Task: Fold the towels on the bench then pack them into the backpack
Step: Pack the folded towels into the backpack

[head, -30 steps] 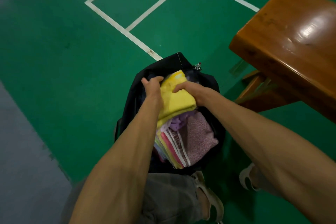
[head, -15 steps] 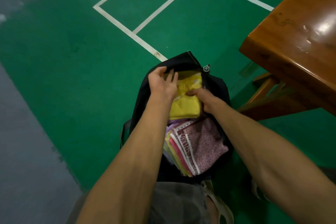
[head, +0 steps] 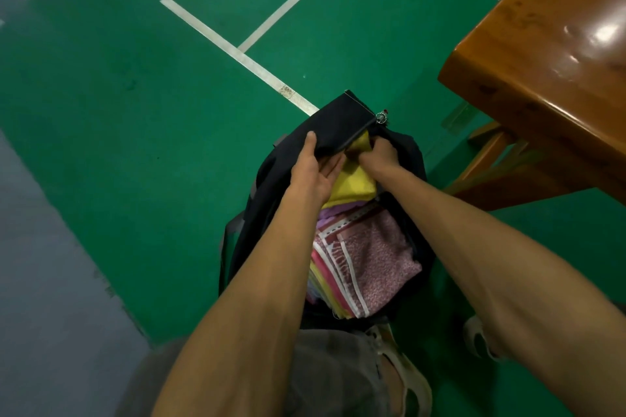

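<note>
The yellow towel (head: 352,184) lies in the backpack (head: 271,179) mouth, just right of the left hand (head: 313,173) — its grip clamped on the flap; the right hand (head: 379,156), curled, presses the towel's far end — long axis near-to-far.

The mouth of the backpack (head: 271,179) is held open by the left hand (head: 313,173), which grips the black flap (head: 342,132), and the gap under that flap is taken up by the yellow towel (head: 352,184) and the right hand (head: 379,154) pushed in beside it. Nearer than both grips, the opening is filled to the rim by the pink towel (head: 379,264) and the striped ones (head: 325,281) beside it. Left of and beyond the grips open green floor (head: 135,112) is seen, while passage to the right is blocked by the bench (head: 548,85).
</note>
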